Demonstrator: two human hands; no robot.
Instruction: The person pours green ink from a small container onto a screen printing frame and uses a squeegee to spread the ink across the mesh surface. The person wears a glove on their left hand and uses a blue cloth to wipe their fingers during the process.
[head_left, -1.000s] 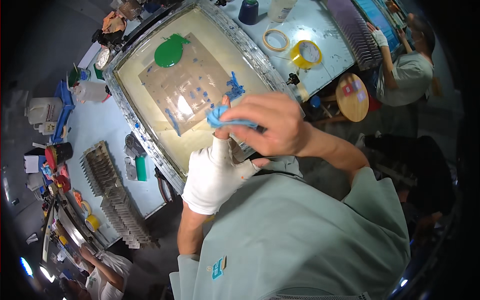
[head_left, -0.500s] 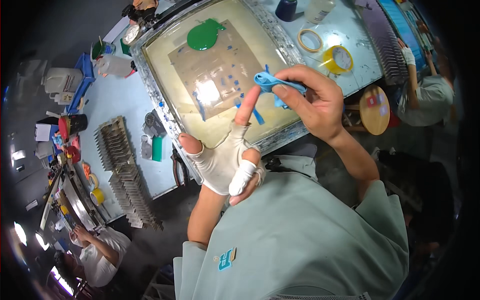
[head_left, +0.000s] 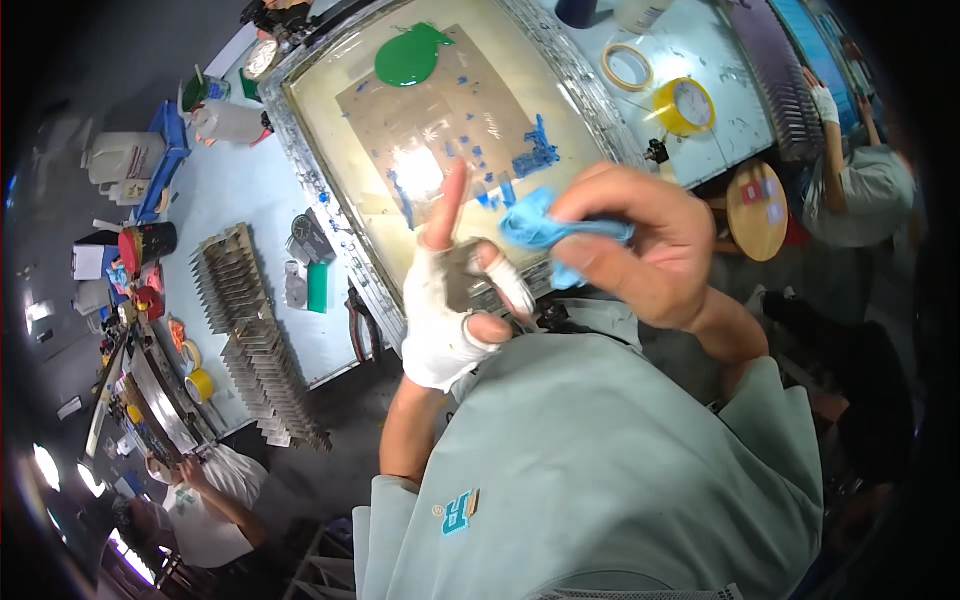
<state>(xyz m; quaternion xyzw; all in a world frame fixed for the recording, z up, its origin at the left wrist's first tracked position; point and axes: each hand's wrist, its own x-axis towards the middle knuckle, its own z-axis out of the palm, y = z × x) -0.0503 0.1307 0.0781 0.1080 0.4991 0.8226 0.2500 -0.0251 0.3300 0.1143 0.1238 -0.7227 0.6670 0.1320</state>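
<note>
Far L, a white jug [head_left: 125, 158] stands by a blue tray [head_left: 163, 165] on the light-blue counter [head_left: 235, 175]; below, a co-worker in white [head_left: 210, 515] sits bent fwd. Next, a grey finned rack [head_left: 245, 335] runs lengthwise, its lower end at the counter edge, then a small green block [head_left: 317, 288] & dark pliers [head_left: 362, 322]. Mid: big framed screen [head_left: 299, 152], tilted in view, w/ a green ink blob [head_left: 408, 58] near its top. Over its lower part, L hand [head_left: 440, 310], white fingerless glove: grip spread, index pointing up, other fingers bent, nothing held. Blue cloth [head_left: 540, 228], crumpled, is just R of that index, apart from it, above the screen's lower R area. R hand [head_left: 640, 245], bare: grip pinching the cloth, thumb vs. fingers. Further R, yellow tape roll [head_left: 684, 107] on counter, round wooden stool [head_left: 757, 215], 2nd co-worker [head_left: 860, 200].
</note>
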